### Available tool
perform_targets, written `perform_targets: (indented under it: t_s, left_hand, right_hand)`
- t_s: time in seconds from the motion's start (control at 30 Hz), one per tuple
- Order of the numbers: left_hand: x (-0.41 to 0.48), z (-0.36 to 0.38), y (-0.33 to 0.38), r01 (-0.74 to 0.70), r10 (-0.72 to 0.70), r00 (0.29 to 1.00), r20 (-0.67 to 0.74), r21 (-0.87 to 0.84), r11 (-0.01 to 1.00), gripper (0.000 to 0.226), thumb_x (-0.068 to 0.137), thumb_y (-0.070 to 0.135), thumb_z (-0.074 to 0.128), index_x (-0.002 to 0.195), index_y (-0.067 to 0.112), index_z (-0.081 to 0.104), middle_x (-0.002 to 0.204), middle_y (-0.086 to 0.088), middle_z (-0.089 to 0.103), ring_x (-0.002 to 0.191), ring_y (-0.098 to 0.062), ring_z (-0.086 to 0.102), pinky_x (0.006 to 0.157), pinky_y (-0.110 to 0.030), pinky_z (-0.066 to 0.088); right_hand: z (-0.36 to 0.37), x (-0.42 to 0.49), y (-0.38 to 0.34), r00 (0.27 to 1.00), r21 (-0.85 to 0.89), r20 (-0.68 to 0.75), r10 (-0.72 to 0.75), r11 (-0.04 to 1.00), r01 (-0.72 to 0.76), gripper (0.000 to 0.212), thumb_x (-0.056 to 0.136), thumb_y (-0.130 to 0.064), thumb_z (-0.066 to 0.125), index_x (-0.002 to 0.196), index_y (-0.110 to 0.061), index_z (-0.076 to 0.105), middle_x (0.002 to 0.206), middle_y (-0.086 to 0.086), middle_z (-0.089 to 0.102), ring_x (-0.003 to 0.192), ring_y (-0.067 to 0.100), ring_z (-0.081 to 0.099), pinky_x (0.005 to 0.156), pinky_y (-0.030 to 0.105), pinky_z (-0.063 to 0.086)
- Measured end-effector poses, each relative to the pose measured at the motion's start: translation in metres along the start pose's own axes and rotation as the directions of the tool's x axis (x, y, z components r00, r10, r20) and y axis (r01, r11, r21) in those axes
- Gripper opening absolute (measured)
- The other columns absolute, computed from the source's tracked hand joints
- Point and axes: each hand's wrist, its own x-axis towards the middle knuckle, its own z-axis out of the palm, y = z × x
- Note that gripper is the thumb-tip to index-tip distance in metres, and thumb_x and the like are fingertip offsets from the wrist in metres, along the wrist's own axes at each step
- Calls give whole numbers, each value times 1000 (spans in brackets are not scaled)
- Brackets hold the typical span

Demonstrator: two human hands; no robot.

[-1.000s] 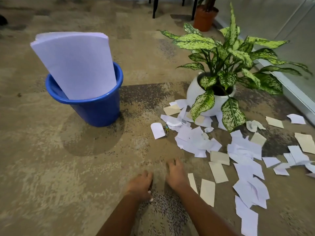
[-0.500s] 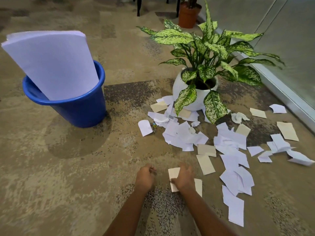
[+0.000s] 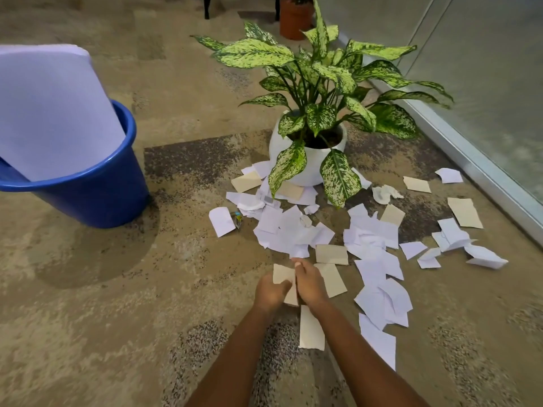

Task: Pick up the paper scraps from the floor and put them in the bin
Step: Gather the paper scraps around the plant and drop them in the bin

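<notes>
Several white and cream paper scraps (image 3: 296, 233) lie scattered on the carpet in front of the plant pot and off to the right. A cream scrap (image 3: 281, 274) is lifted off the floor between both hands. My left hand (image 3: 270, 293) grips its lower left part and my right hand (image 3: 308, 284) holds its right side. Another cream scrap (image 3: 311, 330) lies just below my right wrist. The blue bin (image 3: 97, 189) stands at the left, tilted in view, with large white sheets (image 3: 50, 113) sticking out of it.
A white pot (image 3: 305, 171) with a leafy green plant (image 3: 320, 83) stands behind the scraps. A glass wall with a metal base rail (image 3: 476, 168) runs along the right. An orange pot (image 3: 293, 22) and dark chair legs (image 3: 206, 7) are at the back.
Both hands were flat on the carpet; my right hand picked up a cream scrap, and now my left hand has joined it on the scrap. The camera view has shifted right.
</notes>
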Motion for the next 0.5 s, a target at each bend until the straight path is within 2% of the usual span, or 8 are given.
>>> perform_targets:
  t_s: [0.1, 0.2, 0.23, 0.3, 0.4, 0.5]
  left_hand:
    - [4, 4, 1, 6, 0, 996, -85, 68, 998, 30, 90, 1, 54, 119, -7, 59, 120, -25, 63, 112, -37, 60, 97, -44, 49]
    - [6, 6, -2, 48, -33, 985, -170, 89, 995, 34, 89, -1, 56, 123, -6, 56, 123, -23, 62, 113, -35, 59, 94, -39, 47]
    - [6, 6, -5, 59, -43, 983, -180, 85, 995, 35, 88, -2, 57, 123, -6, 55, 123, -24, 62, 113, -35, 59, 94, -40, 47]
    - [7, 6, -9, 70, -55, 981, -186, 77, 995, 38, 86, -5, 58, 124, -7, 55, 122, -26, 61, 112, -37, 59, 95, -43, 48]
    - [8, 6, -13, 70, -55, 982, -183, 75, 995, 38, 85, -7, 59, 122, -9, 54, 122, -27, 61, 112, -39, 59, 96, -45, 48]
    - [8, 7, -15, 70, -57, 982, -179, 68, 995, 37, 85, -7, 60, 121, -10, 54, 121, -28, 61, 112, -39, 59, 95, -45, 47]
  right_hand:
    - [-12, -6, 17, 994, -232, -111, 5, 972, -31, 37, 98, -24, 43, 130, -7, 52, 133, 17, 51, 122, 30, 49, 103, 35, 40]
    - [-15, -25, 39, 973, -398, -130, 192, 888, -228, 70, 84, -45, 63, 139, -13, 34, 142, 14, 33, 133, 32, 35, 105, 39, 38]
    - [-13, -33, 44, 959, -415, -116, 259, 865, -283, 80, 79, -47, 68, 141, -15, 28, 144, 14, 28, 135, 33, 30, 105, 41, 38]
    - [-6, -42, 53, 940, -428, -113, 321, 838, -338, 88, 75, -43, 74, 141, -14, 22, 144, 14, 24, 136, 33, 27, 105, 43, 39]
    - [-1, -42, 59, 947, -404, -125, 296, 856, -321, 78, 77, -33, 75, 136, -10, 30, 142, 14, 30, 133, 32, 33, 106, 38, 37]
    - [-7, -32, 57, 971, -212, -67, 228, 948, -237, 52, 80, -16, 73, 124, -5, 47, 131, 14, 50, 121, 27, 50, 96, 29, 41]
